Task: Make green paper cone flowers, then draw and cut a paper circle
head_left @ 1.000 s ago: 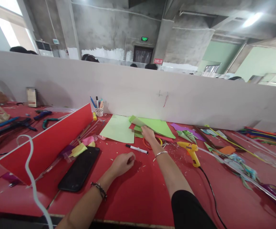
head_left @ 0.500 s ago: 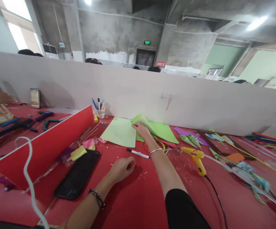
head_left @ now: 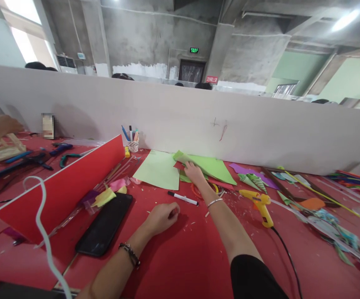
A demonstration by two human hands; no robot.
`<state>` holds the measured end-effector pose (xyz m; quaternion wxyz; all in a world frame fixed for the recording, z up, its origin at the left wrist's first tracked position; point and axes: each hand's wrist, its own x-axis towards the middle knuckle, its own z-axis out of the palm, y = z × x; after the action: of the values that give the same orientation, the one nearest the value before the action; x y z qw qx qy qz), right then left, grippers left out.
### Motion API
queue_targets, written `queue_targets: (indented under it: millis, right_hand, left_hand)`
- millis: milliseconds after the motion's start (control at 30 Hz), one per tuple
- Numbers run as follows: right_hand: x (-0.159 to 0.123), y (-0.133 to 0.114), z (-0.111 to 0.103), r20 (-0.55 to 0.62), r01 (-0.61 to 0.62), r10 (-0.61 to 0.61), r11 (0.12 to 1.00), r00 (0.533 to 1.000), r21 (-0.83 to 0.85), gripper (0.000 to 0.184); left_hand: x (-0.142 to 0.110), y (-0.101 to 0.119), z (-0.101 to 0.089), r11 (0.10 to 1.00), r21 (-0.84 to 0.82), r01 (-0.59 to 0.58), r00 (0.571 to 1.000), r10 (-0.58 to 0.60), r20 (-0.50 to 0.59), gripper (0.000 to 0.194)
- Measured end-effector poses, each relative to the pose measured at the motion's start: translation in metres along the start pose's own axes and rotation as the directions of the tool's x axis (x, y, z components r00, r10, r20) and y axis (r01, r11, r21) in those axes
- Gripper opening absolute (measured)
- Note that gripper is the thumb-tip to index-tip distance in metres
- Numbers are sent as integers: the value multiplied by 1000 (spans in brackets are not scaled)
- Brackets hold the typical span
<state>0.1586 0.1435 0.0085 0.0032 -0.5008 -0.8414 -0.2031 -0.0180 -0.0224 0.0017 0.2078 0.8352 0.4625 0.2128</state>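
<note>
Right hand [head_left: 195,173] — moved slightly rightward on green paper [head_left: 214,167], red paper [head_left: 179,166] now peeking out; pinch or touch unclear. Left hand [head_left: 162,216] — loosely curled, empty.

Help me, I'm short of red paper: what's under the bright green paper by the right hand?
A red sheet pokes out from under the bright green paper; the right hand and green paper cover the rest, so what else lies beneath can't be seen.
</note>
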Motion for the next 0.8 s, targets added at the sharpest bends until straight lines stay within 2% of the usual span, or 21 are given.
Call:
queue_targets:
  millis: [200,300,633,800]
  right_hand:
    - [-26,20,-10,34,-158,159,986,987,-47,33]
    - [-30,33,-19,44,-214,217,975,975,-62,33]
    - [7,74,-65,48,-337,339,941,940,-39,32]
    - [5,90,-73,82,-475,472,880,878,20,25]
  left_hand:
    - [1,1,-1,1000,-20,-2,1000,3,15,12]
    - [1,1,0,1000,-25,9,1000,-8,18,12]
    - [-3,2,-1,1000,2,24,1000,-24,-8,11]
    - [-2,4,-1,999,-7,38,999,-38,19,12]
